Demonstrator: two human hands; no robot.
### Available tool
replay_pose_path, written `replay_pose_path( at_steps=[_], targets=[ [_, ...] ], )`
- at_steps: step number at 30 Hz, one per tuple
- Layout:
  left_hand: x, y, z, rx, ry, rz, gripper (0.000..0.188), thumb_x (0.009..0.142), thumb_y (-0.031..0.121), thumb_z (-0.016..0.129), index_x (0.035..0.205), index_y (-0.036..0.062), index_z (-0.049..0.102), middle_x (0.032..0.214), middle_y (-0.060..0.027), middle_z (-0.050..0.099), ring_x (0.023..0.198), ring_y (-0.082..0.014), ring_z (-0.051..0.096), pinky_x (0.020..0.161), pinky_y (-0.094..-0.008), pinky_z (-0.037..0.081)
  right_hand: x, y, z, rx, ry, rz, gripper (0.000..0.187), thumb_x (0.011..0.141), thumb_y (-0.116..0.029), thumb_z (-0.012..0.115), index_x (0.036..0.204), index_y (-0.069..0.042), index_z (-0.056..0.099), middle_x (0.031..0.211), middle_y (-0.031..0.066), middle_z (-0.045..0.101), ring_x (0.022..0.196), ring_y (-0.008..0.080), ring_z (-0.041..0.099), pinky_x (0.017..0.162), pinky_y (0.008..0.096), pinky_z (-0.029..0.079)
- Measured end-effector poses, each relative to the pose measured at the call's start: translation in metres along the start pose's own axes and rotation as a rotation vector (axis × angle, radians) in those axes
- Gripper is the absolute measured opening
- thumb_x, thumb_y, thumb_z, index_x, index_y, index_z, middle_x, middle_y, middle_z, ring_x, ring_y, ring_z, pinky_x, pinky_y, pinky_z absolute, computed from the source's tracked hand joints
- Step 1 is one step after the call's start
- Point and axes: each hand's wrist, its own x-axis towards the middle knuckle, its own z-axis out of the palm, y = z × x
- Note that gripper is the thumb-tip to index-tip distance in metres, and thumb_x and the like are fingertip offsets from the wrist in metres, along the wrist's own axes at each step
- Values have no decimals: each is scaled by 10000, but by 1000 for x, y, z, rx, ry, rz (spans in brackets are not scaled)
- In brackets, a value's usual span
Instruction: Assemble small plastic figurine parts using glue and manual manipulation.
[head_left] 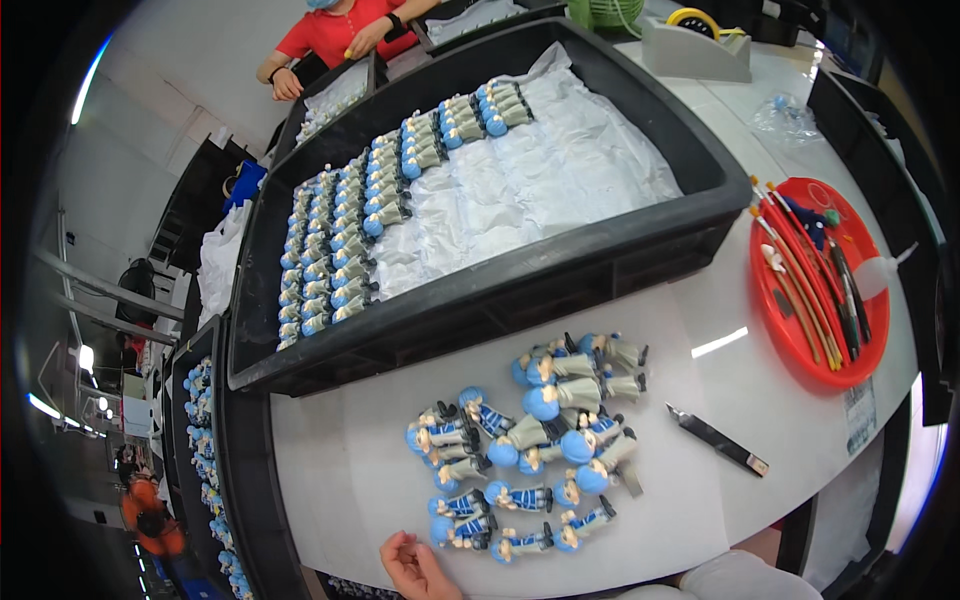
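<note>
My left hand (415,568) rests at the near edge of the white table, its fingers curled loosely inward with nothing visible in them. Right beside it lies a loose group of small figurines (518,497) with light blue heads, blue-and-white fronts and dark feet. Some of the group are turned to show grey-beige backs, like the figurine (575,393) farther up, and several overlap. To their right is a craft knife (718,440) with a black handle, blade pointing toward the figurines. My right hand is outside the picture.
A large black tray (480,262) lined with white sheeting holds rows of figurines (345,215). At right stands a red bowl (872,345) with brushes and tools. A tape dispenser (695,45) sits behind. Another black tray (250,480) is at left. A person in red (335,40) works across.
</note>
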Motion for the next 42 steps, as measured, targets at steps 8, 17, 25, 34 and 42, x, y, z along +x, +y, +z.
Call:
replay_pose_path(
  at_steps=[8, 17, 25, 34, 42],
  targets=[
    [4, 1, 1, 143, -65, 89, 234, 905, 31, 440, 1136, -6, 460, 1070, -111, 504, 935, -190, 491, 853, -308, 396, 5, 11, 1, 64, -80, 134, 423, 879, -334, 491, 1178, -35, 503, 1173, 216, 522, 1080, 325, 500, 916, 369, 387],
    [2, -12, -9, 37, -6, 86, 245, 924, 107, 451, 1136, -15, 462, 1037, -110, 519, 889, -194, 494, 827, -312, 397, -43, 31, -6, 11, -24, 192, 431, 874, -324, 496, 1199, -41, 487, 1204, 216, 502, 1107, 324, 482, 934, 371, 374],
    [9, -3, 2, -246, -44, 79, 191, 900, 58, 454, 1079, -8, 471, 973, -74, 525, 775, -106, 470, 708, -235, 404, -94, 26, -15, -141, 47, 83, 440, 869, -315, 499, 1217, -46, 473, 1232, 215, 484, 1130, 323, 467, 950, 373, 362],
    [-27, 49, 13, 157, -133, 860, 209, 752, 89, 646, 948, 43, 590, 945, -111, 556, 872, -261, 524, 765, -353, 406, -193, -161, -72, -85, -52, 189, 272, 845, -155, 578, 1076, -12, 584, 880, 140, 651, 759, 227, 643, 691, 316, 514],
    [-33, 71, 64, 629, -256, 859, 346, 713, 247, 701, 950, 16, 598, 1157, -150, 431, 1109, -311, 359, 886, -469, 275, -239, -237, -68, 350, 196, 61, 265, 875, -105, 585, 1120, -9, 560, 934, 74, 651, 875, 122, 617, 794, 247, 485]
  ],
)
